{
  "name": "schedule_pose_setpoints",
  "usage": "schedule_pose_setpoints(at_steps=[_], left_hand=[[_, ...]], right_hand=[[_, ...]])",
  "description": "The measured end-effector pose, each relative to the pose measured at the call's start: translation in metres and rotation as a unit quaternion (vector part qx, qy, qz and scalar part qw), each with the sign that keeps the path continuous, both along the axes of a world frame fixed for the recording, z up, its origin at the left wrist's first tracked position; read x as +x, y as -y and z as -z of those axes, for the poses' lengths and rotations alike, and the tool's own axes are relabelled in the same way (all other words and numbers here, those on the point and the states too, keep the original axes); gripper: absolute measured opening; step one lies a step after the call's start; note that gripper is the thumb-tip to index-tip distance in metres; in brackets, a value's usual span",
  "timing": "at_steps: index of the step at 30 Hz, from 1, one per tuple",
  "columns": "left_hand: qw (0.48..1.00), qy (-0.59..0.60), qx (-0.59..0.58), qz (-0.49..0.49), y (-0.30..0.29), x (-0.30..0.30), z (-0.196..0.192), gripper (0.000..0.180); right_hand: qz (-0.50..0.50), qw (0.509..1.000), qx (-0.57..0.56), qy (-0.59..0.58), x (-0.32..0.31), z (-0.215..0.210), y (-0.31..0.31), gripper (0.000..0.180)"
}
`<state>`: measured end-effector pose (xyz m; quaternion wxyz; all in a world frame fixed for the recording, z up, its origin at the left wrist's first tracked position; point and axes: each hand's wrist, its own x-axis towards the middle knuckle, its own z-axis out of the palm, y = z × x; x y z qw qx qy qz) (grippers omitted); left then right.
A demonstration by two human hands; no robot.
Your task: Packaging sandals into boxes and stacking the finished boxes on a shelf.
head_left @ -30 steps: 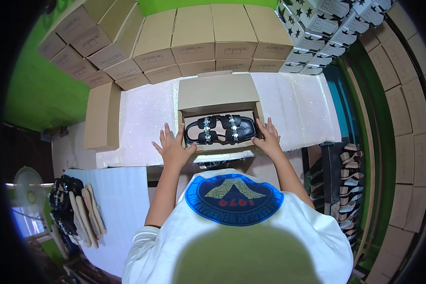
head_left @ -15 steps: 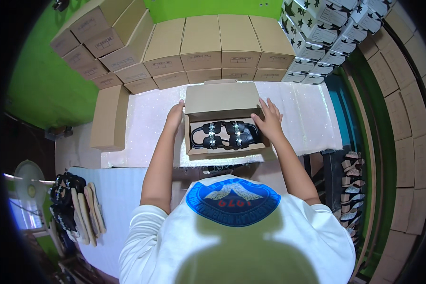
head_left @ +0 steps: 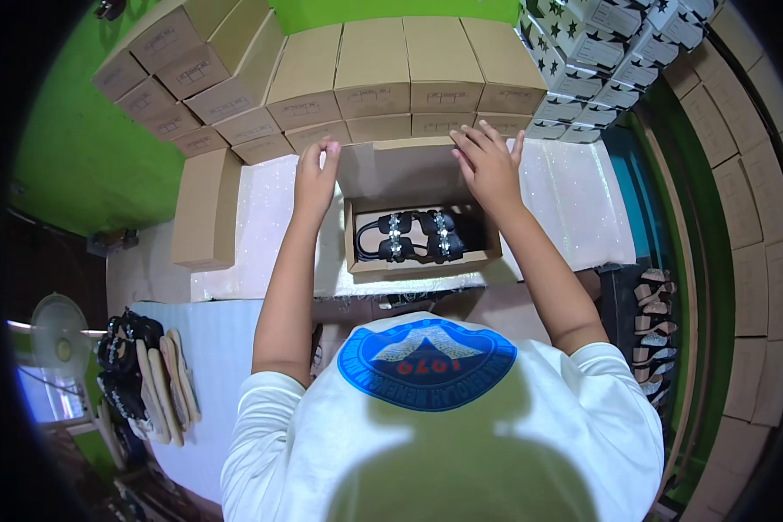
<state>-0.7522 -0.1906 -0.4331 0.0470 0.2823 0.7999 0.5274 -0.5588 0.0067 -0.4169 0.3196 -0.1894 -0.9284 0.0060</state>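
Note:
A brown cardboard shoebox (head_left: 426,265) lies on the whitish cloth in front of me, its hinged lid (head_left: 400,170) raised at the far side. Inside rests a pair of black sandals (head_left: 418,237) with sparkling stones on the straps; shadow covers their right end. My left hand (head_left: 316,181) is at the lid's far left corner, fingers drawn together against its edge. On the other side, my right hand (head_left: 491,170) grips the lid's far right part, thumb on the inner face and fingers over the edge.
Closed brown shoeboxes (head_left: 374,65) line the back, and star-patterned boxes (head_left: 574,74) are stacked back right. One box (head_left: 207,209) stands at the left. More sandals (head_left: 130,348) lie on the pale blue surface lower left. Several heeled shoes (head_left: 655,326) are at the right, beside a shelf edge.
The lid has come up from its laid-back position to nearly upright. Both hands have moved away from me, from the box's sides to the lid's far corners.

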Motion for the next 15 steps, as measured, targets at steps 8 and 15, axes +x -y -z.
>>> schedule_pose_setpoints(at_steps=[8, 15], left_hand=[[0.890, -0.361, -0.252, 0.118, 0.028, 0.091, -0.019, 0.030], [0.885, -0.314, -0.298, 0.171, 0.054, 0.122, 0.042, 0.036]], right_hand=[[-0.084, 0.996, 0.005, -0.001, 0.072, 0.018, 0.045, 0.018], [-0.107, 0.990, -0.052, 0.073, 0.099, 0.071, 0.066, 0.018]])
